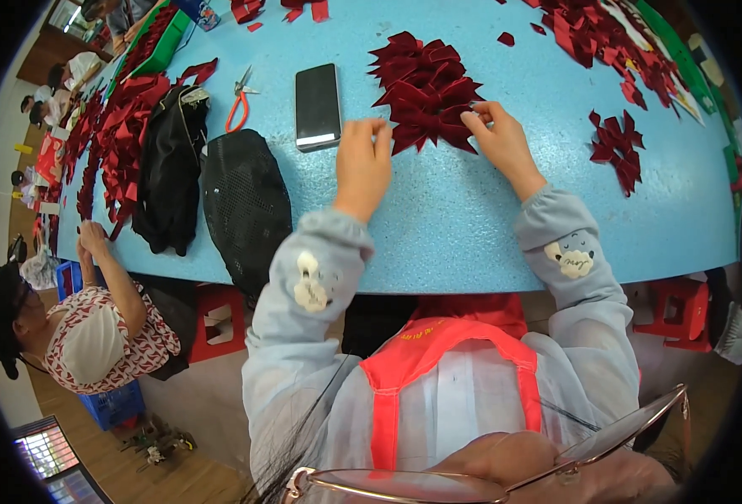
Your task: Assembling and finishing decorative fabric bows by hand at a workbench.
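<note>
Dark red velvet bows [428, 97] with pointed tails lie overlapping in a column on the blue table, straight ahead of me. My right hand [503, 144] is at the right edge of the nearest bow, its thumb and forefinger closed on the edge. To the left of the same bow is my left hand [365, 164], seen from the back. Its fingers are loosely bent and slightly apart, with no object visible in them. A dark-screened phone [317, 105] lies just beyond my left hand.
Orange-handled cutters [238, 109], a black mesh bag [245, 197] and a black pouch [172, 168] lie to the left. Red bows [131, 126] are heaped beyond them. A small bow cluster [616, 151] lies at right. At the left edge sits another person [106, 336].
</note>
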`<state>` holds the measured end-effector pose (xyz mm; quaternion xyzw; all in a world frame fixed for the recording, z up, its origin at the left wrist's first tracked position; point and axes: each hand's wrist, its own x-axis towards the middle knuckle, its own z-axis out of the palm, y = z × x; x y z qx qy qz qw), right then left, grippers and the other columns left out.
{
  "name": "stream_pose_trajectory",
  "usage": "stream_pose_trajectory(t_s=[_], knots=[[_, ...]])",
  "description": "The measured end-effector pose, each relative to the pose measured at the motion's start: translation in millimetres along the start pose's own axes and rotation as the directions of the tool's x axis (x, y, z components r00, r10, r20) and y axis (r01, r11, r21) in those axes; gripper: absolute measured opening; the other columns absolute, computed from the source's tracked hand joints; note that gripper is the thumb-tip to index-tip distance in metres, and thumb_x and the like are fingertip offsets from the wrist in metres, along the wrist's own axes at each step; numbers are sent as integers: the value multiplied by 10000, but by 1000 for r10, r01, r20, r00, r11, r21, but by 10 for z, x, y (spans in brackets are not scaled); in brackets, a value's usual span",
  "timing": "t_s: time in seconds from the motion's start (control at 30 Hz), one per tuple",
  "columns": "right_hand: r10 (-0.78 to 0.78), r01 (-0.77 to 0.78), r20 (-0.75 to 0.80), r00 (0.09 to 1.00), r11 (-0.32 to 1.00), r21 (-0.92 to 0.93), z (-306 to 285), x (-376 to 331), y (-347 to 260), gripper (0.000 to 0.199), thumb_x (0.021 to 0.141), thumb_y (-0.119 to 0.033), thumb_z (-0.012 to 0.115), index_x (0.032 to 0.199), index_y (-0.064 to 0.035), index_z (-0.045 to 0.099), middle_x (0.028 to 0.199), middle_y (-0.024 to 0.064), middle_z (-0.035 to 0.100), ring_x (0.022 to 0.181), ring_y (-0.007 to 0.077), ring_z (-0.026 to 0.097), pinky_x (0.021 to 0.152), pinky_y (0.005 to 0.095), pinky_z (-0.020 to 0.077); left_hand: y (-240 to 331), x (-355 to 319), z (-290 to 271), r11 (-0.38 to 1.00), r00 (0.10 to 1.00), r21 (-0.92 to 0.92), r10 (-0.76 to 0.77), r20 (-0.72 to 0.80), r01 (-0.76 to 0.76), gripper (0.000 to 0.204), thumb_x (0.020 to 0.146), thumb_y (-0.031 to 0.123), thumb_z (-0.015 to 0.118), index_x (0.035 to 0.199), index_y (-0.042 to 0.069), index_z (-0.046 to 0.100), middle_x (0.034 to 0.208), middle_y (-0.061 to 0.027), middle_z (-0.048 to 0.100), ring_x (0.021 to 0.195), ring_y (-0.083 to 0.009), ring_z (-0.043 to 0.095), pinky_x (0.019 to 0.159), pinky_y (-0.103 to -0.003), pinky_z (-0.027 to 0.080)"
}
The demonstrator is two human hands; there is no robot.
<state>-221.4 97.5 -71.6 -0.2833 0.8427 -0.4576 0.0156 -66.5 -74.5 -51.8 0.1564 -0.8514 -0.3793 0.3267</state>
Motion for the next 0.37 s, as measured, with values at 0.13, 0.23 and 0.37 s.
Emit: stream_pose_trajectory(t_s=[0.13, 0.23, 0.37], knots=[[133, -78, 172, 976, 953, -293, -40, 101, -263, 290, 877, -271, 614, 1003, -10, 599, 849, 97, 645, 739, 202, 618, 673, 341, 483, -183, 395, 142, 980, 991, 153, -131, 14, 128, 184, 818, 173, 660, 887, 7, 620, 864, -125, 588, 780, -281, 580, 704, -374, 472], [-50, 68, 81, 995, 970, -233, 14, 23, -99, 299, 867, -291, 631, 1014, -32, 603, 861, 90, 657, 756, 220, 626, 686, 347, 488, -81, 451, 162, 950, 957, 194, -269, 112, 245, 239, 807, 223, 682, 888, 3, 634, 890, -132, 610, 804, -267, 599, 721, -355, 481], [-95, 94, -8, 995, 972, 214, 20, -86, -31, 335, 848, -293, 656, 1056, -40, 587, 952, 99, 662, 810, 226, 640, 713, 370, 490, 44, 308, 21, 926, 931, -151, -317, 182, 345, 261, 810, 298, 682, 889, 50, 664, 1016, -118, 665, 903, -225, 633, 809, -409, 474]])
